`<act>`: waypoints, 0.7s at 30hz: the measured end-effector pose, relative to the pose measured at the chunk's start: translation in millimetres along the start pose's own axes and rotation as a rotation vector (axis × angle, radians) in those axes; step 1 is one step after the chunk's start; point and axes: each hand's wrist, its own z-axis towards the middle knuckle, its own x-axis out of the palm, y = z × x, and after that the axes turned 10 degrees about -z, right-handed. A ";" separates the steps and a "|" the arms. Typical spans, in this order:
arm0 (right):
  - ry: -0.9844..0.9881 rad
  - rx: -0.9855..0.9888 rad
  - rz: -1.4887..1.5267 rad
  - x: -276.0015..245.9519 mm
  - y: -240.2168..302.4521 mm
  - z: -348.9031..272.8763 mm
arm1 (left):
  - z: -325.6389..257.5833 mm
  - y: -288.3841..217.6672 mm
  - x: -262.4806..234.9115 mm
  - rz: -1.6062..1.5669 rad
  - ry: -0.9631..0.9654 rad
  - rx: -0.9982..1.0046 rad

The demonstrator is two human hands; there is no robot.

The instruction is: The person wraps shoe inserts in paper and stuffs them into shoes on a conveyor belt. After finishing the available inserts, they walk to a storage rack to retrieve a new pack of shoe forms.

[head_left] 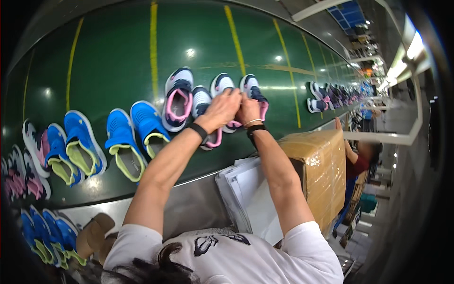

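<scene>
My left hand [222,110] and my right hand [248,110] meet above a row of small sneakers on the green conveyor belt, fingers drawn in and nearly touching. What they pinch, if anything, is hidden by the fingers. White-and-navy sneakers with pink lining lie around them: a right-hand sneaker [251,85] beside my right hand, a middle sneaker [221,83] partly under my left hand, and another sneaker [202,98] beside my left wrist. Farther left, a matching sneaker [180,78] lies apart from both hands.
Blue sneakers [124,125] with lime lining lie left on the belt [118,57], which has yellow cross lines. More sneakers [326,94] stand farther right. By my right arm is a taped carton [324,175] next to white paper sheets [243,189]. A co-worker's arm [349,151] shows beyond.
</scene>
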 end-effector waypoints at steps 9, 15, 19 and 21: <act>0.042 -0.060 -0.121 -108.3 76.9 1.8 | -100.2 -66.2 -97.5 0.071 -0.279 -0.049; 0.443 -0.229 -0.085 -60.7 158.4 -40.2 | -211.1 -62.2 -131.6 0.384 0.171 -0.355; 0.346 -0.215 0.004 -48.2 155.7 -38.2 | -219.9 -45.1 -172.9 0.538 0.182 -0.366; 0.363 -0.143 0.015 -41.5 154.5 -35.2 | -233.5 -30.0 -202.0 0.561 0.180 -0.414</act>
